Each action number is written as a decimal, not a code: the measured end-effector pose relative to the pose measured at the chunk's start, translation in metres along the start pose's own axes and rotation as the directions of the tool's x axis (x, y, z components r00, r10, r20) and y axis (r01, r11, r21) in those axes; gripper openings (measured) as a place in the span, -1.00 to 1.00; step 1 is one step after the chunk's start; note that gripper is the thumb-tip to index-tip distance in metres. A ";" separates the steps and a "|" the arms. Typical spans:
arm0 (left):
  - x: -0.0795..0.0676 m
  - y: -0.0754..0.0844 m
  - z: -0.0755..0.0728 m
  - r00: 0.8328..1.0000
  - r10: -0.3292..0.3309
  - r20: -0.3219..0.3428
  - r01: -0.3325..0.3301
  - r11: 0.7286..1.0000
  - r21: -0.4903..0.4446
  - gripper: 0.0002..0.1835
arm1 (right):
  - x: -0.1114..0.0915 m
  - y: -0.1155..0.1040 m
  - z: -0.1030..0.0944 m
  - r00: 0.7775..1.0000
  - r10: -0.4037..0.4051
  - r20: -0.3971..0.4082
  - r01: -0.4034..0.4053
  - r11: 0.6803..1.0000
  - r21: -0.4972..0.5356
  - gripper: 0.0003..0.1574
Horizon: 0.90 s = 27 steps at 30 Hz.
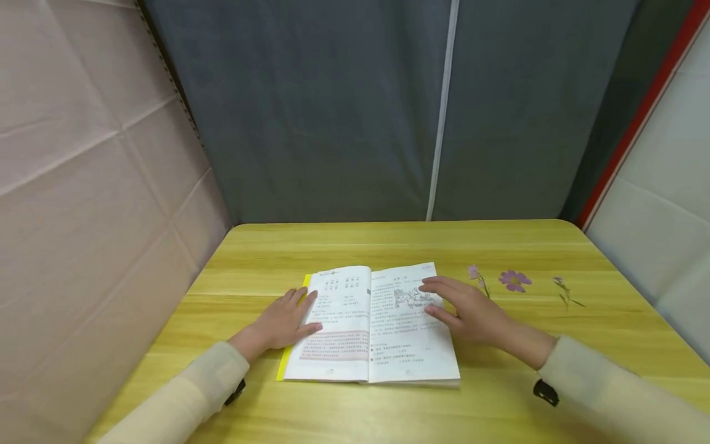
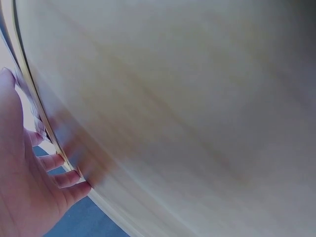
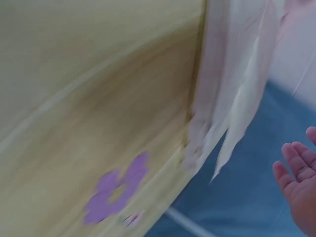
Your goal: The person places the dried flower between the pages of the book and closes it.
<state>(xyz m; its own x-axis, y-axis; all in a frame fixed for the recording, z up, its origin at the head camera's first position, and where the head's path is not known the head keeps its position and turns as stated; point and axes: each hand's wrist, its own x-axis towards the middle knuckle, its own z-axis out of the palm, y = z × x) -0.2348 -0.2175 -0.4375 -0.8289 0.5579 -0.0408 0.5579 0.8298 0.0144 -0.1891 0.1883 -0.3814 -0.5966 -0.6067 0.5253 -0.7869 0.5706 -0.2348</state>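
Observation:
An open book (image 1: 410, 345) with printed pages lies on the wooden table, a yellow cover edge (image 1: 285, 361) showing along its left side. My left hand (image 1: 281, 322) rests on the left page's outer part, thumb pointing toward the middle. In the left wrist view, the fingers of the left hand (image 2: 34, 187) reach down at the book's edge. Over the right page's outer edge is my right hand (image 1: 471, 313), its fingers loosely extended and holding nothing. The right wrist view shows that hand (image 3: 301, 190) apart from the book, where a page (image 3: 244, 108) stands partly lifted.
Purple flower prints (image 1: 514, 280) decorate the table (image 1: 355, 413) right of the book. A dark grey curtain (image 1: 310, 123) hangs behind the table's far edge. Pale cloth walls flank both sides, one at the left (image 1: 83, 216) and one at the right (image 1: 660, 203).

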 end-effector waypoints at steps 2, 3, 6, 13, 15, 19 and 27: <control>0.000 -0.001 0.001 1.000 0.001 -0.004 -0.001 1.000 0.005 -0.09 | -0.009 0.009 -0.004 0.999 0.033 -0.032 -0.034 0.999 -0.010 -0.49; 0.000 -0.001 0.002 1.000 0.002 -0.004 -0.002 1.000 0.009 -0.09 | -0.013 0.014 -0.007 0.997 0.054 -0.046 -0.055 0.998 -0.015 -0.48; 0.000 -0.001 0.002 1.000 0.004 -0.005 -0.004 1.000 0.015 -0.10 | -0.025 0.028 -0.014 0.988 0.136 -0.076 -0.137 0.991 -0.008 -0.51; 0.001 0.001 0.000 1.000 0.012 -0.019 -0.012 1.000 0.019 -0.10 | -0.053 0.057 -0.034 0.948 0.284 -0.142 -0.284 0.959 0.019 -0.59; 0.001 0.001 0.000 1.000 0.011 -0.018 -0.011 1.000 0.019 -0.10 | -0.060 0.065 -0.040 0.930 0.331 -0.158 -0.330 0.943 0.033 -0.62; 0.002 0.000 0.002 1.000 0.008 -0.016 -0.008 1.000 0.023 -0.10 | -0.077 0.086 -0.050 0.880 0.439 -0.180 -0.435 0.898 0.066 -0.63; 0.001 -0.002 0.004 1.000 0.013 -0.025 -0.013 0.999 0.032 -0.09 | -0.108 0.125 -0.070 0.787 0.597 -0.156 -0.597 0.801 0.056 -0.53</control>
<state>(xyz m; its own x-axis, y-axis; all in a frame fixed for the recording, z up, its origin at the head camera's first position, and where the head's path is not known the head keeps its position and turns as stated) -0.2365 -0.2184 -0.4412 -0.8222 0.5691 -0.0152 0.5693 0.8220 -0.0170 -0.2116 0.3640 -0.4104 -0.9149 -0.0505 0.4006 -0.2830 0.7879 -0.5469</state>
